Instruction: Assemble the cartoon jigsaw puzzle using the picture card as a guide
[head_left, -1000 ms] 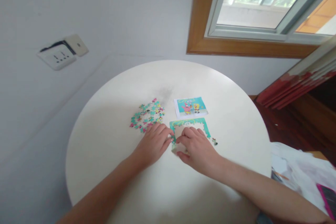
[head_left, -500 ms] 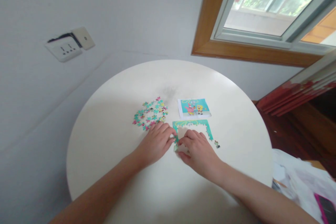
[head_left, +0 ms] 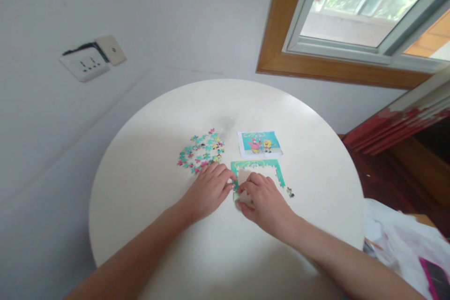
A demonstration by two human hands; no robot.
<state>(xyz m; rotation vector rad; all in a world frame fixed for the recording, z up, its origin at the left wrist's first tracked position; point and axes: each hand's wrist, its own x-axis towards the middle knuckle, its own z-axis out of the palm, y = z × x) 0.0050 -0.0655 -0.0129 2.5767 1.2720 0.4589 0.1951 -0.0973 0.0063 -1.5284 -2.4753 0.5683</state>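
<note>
On the round table [head_left: 225, 103]: puzzle border [head_left: 258, 164], long side crosswise; left side between left hand [head_left: 213, 187], outside, and right hand [head_left: 262, 194], inside — right nearer the pale green piece [head_left: 236, 196] at near-left end. Grip of either: impossible to tell.

– Where's the open lane?
– Wide one down the left side of the bench [head_left: 137, 168], outside the loose pieces [head_left: 200, 158]!
– And through the middle?
– Narrow gap between those pieces and the picture card [head_left: 260, 144], but the left hand [head_left: 211, 190] plugs its near end!
– Right side?
– Roomy beyond the stray piece [head_left: 290, 192], yet the right forearm [head_left: 319, 242] bars the near approach!
</note>
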